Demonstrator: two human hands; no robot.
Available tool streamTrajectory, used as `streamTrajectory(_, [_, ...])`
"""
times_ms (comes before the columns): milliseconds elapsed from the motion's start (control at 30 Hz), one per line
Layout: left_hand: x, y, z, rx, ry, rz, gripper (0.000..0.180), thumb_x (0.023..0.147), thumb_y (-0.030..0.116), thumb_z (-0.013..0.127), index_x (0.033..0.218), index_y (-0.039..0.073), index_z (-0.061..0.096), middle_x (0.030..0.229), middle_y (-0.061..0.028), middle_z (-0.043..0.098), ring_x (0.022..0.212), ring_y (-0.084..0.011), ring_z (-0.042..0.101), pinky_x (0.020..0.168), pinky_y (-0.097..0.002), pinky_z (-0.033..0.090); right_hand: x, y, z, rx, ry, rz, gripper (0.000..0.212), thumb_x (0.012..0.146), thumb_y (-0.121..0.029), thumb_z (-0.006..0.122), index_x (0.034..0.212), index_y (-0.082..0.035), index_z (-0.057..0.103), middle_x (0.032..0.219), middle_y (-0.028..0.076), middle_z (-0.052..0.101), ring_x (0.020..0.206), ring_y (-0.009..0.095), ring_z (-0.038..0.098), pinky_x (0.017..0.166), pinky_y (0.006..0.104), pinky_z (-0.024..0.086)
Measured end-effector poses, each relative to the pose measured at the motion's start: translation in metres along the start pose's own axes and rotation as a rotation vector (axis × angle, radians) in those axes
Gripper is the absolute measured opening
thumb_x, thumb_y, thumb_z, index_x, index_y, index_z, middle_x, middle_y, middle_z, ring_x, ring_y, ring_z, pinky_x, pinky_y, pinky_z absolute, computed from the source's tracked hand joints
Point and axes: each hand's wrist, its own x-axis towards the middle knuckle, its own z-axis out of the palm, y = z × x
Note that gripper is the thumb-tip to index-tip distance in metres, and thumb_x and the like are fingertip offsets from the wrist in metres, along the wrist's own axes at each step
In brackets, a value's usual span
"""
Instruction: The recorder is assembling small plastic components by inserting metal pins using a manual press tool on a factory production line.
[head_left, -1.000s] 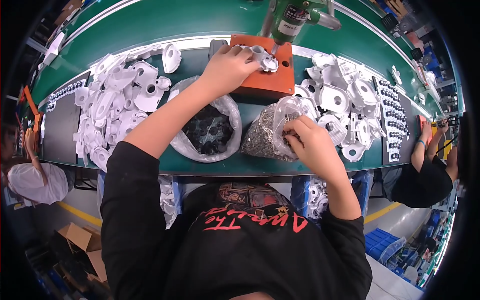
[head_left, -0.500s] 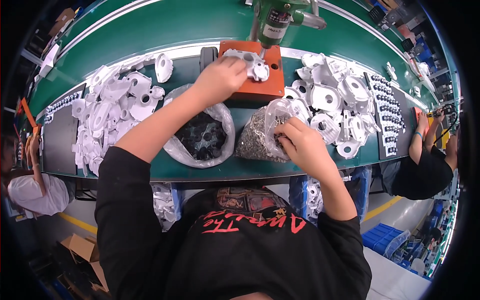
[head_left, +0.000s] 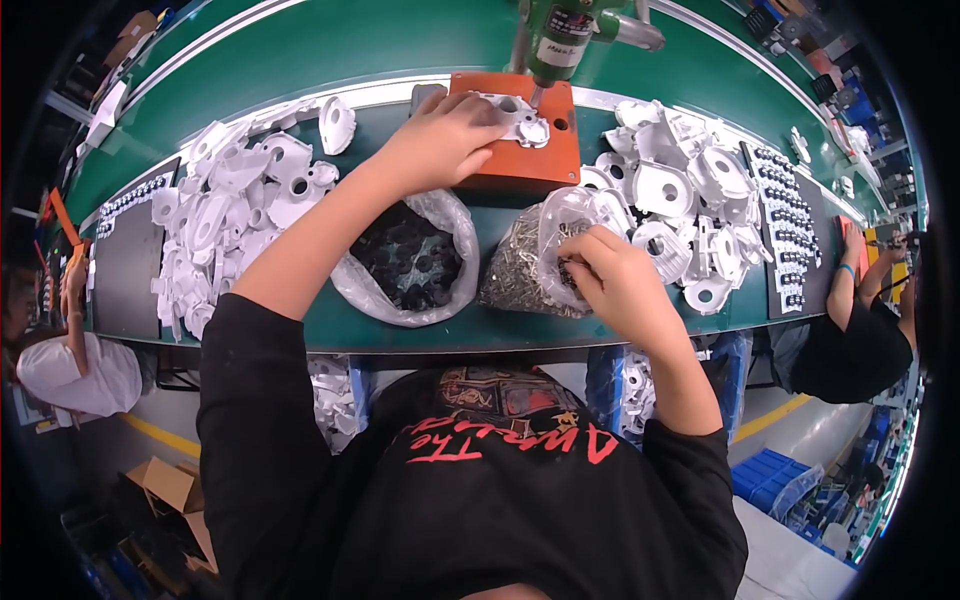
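Note:
My left hand (head_left: 440,145) lies over the left end of a white plastic housing part (head_left: 528,128). Its fingers are stretched out on the part, and the thumb stands apart below them. That part sits on an orange block (head_left: 515,162), beneath the tip of a green screwdriving machine (head_left: 555,50). At the mouth of a clear plastic bag of small metal screws (head_left: 522,265), my right hand (head_left: 620,285) has its fingertips pinched together among the screws. What is between them is too small to make out.
White plastic parts are heaped at left (head_left: 225,215) and right (head_left: 690,190). An open bag of black parts (head_left: 410,260) stands between my arms. Dark trays (head_left: 130,275) with rows of small parts lie at both ends. Other people work at far left (head_left: 85,370) and far right (head_left: 845,345).
My left hand's fingers have straightened over the white part, and its thumb has spread away. My right fingertips stay at the bag's mouth. The whole view has shifted slightly.

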Motion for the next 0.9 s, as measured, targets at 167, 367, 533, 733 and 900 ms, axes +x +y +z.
streamTrajectory(167, [-0.043,0.034,-0.042,-0.324,-0.024,-0.281,0.029,0.083,0.015,0.059,0.111,0.007,0.060,0.112,-0.0124,0.056,0.107,-0.0318,0.050,0.093,-0.0388,0.039,0.001,0.006,0.000,0.110,0.054,-0.007,0.010,0.079,0.004,0.060,0.087,-0.001,0.062,0.081,0.011,0.061,0.064,0.024,0.059,0.058,0.0301,0.046])
streamTrajectory(367, [-0.100,0.059,-0.065,-0.272,-0.434,-0.404,0.018,0.072,0.017,0.069,0.085,0.007,0.060,0.079,-0.0082,0.051,0.083,-0.0275,0.051,0.075,-0.0378,0.041,0.004,0.008,-0.009,0.262,-0.013,0.124,0.011,0.079,0.008,0.057,0.087,0.001,0.060,0.081,0.006,0.062,0.071,0.013,0.058,0.064,0.0245,0.046])
streamTrajectory(533, [-0.105,0.075,-0.042,-0.146,-0.407,-0.306,0.022,0.070,0.020,0.072,0.085,0.010,0.060,0.081,-0.0050,0.051,0.083,-0.0241,0.050,0.073,-0.0357,0.039,0.004,0.010,-0.011,0.405,-0.007,0.192,0.013,0.079,0.008,0.057,0.092,0.003,0.058,0.086,0.006,0.062,0.077,0.012,0.060,0.071,0.0244,0.048])
streamTrajectory(733, [-0.102,0.068,-0.034,-0.130,-0.431,-0.267,0.022,0.070,0.020,0.072,0.084,0.010,0.059,0.082,-0.0053,0.051,0.084,-0.0241,0.051,0.074,-0.0355,0.038,0.003,0.012,-0.010,0.350,-0.001,0.094,0.016,0.081,0.007,0.058,0.096,0.004,0.061,0.094,0.010,0.063,0.081,0.015,0.063,0.074,0.0261,0.050])
streamTrajectory(900, [-0.085,0.062,-0.059,-0.380,-0.410,-0.579,0.019,0.078,0.016,0.066,0.092,0.004,0.060,0.082,-0.0092,0.060,0.079,-0.0230,0.060,0.072,-0.0336,0.046,0.001,0.016,-0.014,0.463,-0.020,0.165,0.016,0.084,0.006,0.057,0.098,0.004,0.062,0.096,0.011,0.062,0.084,0.016,0.063,0.075,0.0270,0.053])
